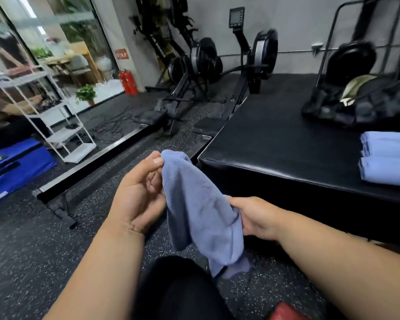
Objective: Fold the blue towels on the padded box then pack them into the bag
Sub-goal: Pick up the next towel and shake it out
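An unfolded blue towel (201,209) hangs crumpled between my hands, in front of the black padded box (275,139) and off its surface. My left hand (140,192) pinches the towel's top corner between thumb and fingertips. My right hand (254,215) grips the towel's right side lower down. Two folded blue towels (388,158) lie stacked on the box at the right edge of the view. A black bag (356,100), open at the top, stands on the far right part of the box.
Rowing machines (217,65) stand beyond the box on the speckled rubber floor (56,239). A white shelf rack (56,116) and a blue box (12,172) are at the left. A metal bench frame (62,192) lies left of my hands. My dark-clothed knee (176,289) is below.
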Demonstrator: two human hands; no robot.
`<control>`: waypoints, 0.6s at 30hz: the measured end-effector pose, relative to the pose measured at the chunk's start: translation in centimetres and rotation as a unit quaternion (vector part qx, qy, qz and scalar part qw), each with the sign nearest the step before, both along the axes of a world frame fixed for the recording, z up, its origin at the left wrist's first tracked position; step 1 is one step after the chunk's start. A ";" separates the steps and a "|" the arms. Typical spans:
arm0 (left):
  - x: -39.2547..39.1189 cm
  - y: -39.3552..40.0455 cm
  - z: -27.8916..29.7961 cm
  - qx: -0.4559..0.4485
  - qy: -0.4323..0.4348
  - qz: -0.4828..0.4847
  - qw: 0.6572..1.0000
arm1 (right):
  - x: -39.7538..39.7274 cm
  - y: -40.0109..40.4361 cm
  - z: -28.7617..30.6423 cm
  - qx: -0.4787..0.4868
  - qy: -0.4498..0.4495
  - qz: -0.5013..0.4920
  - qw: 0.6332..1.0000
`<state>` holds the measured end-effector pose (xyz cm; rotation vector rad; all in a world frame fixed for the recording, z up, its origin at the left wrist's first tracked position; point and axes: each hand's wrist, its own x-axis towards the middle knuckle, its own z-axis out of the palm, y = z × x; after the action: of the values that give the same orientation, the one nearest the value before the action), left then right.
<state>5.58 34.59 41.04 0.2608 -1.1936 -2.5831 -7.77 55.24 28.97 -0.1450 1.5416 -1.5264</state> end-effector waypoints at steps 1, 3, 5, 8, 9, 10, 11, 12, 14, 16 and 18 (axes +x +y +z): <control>0.1 0.6 0.2 0.001 -0.007 -0.004 1.000 | 0.1 0.9 0.3 -0.017 -0.006 -0.039 0.999; 0.2 1.7 0.3 0.001 -0.025 -0.001 1.000 | 0.0 2.8 1.2 -0.046 0.006 -0.095 0.994; 0.3 2.7 0.4 -0.040 -0.052 0.017 0.998 | -0.4 4.8 2.8 -0.073 0.043 -0.131 0.988; 0.9 4.2 1.7 -0.124 -0.027 0.033 0.991 | -1.2 8.8 7.1 -0.155 0.104 -0.233 0.954; 1.3 4.1 2.1 -0.149 -0.005 0.037 0.988 | -1.5 10.3 8.7 -0.197 0.110 -0.259 0.939; 1.8 4.1 2.7 -0.156 0.019 0.030 0.987 | -1.5 11.8 10.1 -0.242 0.102 -0.266 0.927; 2.0 4.0 3.0 -0.144 0.036 0.016 0.989 | -1.6 13.0 10.8 -0.273 0.075 -0.253 0.925; 2.0 4.0 3.0 -0.126 0.026 -0.011 0.992 | -1.2 13.7 11.4 -0.271 0.050 -0.218 0.936; 1.6 5.1 2.1 -0.103 -0.081 -0.078 0.988 | 0.0 13.6 10.7 -0.187 0.032 -0.141 0.972; 0.8 7.6 0.5 -0.116 -0.205 -0.120 0.964 | 1.2 13.2 9.3 -0.104 0.044 -0.121 0.986; -0.5 9.7 -1.4 -0.132 -0.260 -0.065 0.954 | 1.7 13.3 8.2 -0.079 0.097 -0.109 0.986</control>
<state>5.10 44.32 39.63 0.8690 -1.7642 -2.4964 -6.08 68.53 37.19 -0.2281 1.6299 -1.8534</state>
